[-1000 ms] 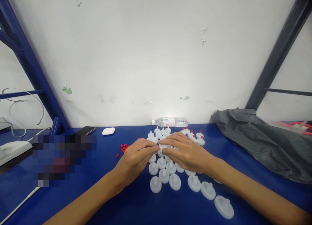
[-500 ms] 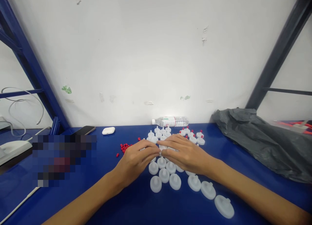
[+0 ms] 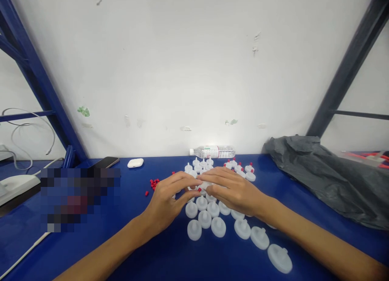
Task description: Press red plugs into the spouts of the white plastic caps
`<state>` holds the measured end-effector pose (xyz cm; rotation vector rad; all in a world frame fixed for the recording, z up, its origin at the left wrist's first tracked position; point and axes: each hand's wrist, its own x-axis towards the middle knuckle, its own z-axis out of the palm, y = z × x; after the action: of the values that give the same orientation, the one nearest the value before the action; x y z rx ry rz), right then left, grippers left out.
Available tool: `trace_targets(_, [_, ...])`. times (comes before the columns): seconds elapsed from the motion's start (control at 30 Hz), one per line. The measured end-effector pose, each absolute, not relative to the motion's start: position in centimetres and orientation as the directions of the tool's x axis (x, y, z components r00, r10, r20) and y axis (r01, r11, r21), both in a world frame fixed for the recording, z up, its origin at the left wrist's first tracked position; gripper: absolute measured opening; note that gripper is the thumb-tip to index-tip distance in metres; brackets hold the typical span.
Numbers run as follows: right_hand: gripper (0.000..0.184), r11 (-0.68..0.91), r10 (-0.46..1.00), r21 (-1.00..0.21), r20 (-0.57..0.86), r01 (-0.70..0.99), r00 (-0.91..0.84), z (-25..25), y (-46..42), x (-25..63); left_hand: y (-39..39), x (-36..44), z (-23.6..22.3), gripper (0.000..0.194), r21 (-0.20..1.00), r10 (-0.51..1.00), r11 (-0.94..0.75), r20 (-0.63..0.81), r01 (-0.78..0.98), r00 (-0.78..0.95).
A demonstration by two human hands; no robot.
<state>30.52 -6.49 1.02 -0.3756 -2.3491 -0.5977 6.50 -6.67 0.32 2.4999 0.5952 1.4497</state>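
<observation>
Several white plastic caps (image 3: 204,218) with short spouts stand on the blue table (image 3: 127,248). Those at the back (image 3: 240,171) carry small red plugs. A little heap of loose red plugs (image 3: 154,183) lies to the left. My left hand (image 3: 168,200) and my right hand (image 3: 232,189) meet over the middle of the caps, fingers pinched together on a white cap (image 3: 204,185) between them. A red speck shows under the fingertips.
A water bottle (image 3: 212,152) lies on its side against the white wall. A white earbud case (image 3: 135,163) and a phone (image 3: 105,162) sit at the back left. A crumpled dark plastic bag (image 3: 328,175) covers the right side. Blue frame posts rise on both sides.
Both hands have stayed over the caps. The left hand's fingers have curled in closer to the right hand's fingertips.
</observation>
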Motion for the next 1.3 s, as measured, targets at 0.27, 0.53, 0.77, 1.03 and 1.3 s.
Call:
trace_targets(0.27, [0.014, 0.825, -0.054, 0.437, 0.691, 0.357, -0.721, 2.1, -7.8, 29.9, -7.9, 6.2, 0.7, 0.059, 0.448, 0.597, -0.802, 0.62, 0.394, 0.509])
trace_targets(0.53, [0.025, 0.784, -0.133, 0.497, 0.72, 0.372, -0.681, 1.8, -8.2, 29.2, -8.6, 6.7, 0.7, 0.031, 0.52, 0.634, -0.77, 0.564, 0.369, 0.529])
trace_targets(0.77, [0.026, 0.798, -0.135, 0.489, 0.715, 0.352, -0.686, 2.1, -8.4, 29.0, -8.8, 7.1, 1.4, 0.009, 0.627, 0.701, -0.701, 0.522, 0.339, 0.486])
trace_targets(1.03, [0.024, 0.803, -0.144, 0.493, 0.705, 0.333, -0.695, 2.4, -8.5, 29.4, -8.6, 6.8, 0.7, 0.028, 0.589, 0.681, -0.726, 0.546, 0.354, 0.489])
trace_targets(1.3, [0.02, 0.751, 0.118, 0.315, 0.8, 0.581, -0.588, 2.3, -5.3, 32.8, -5.5, 4.3, 1.1, 0.025, 0.292, 0.563, -0.794, 0.685, 0.534, 0.462])
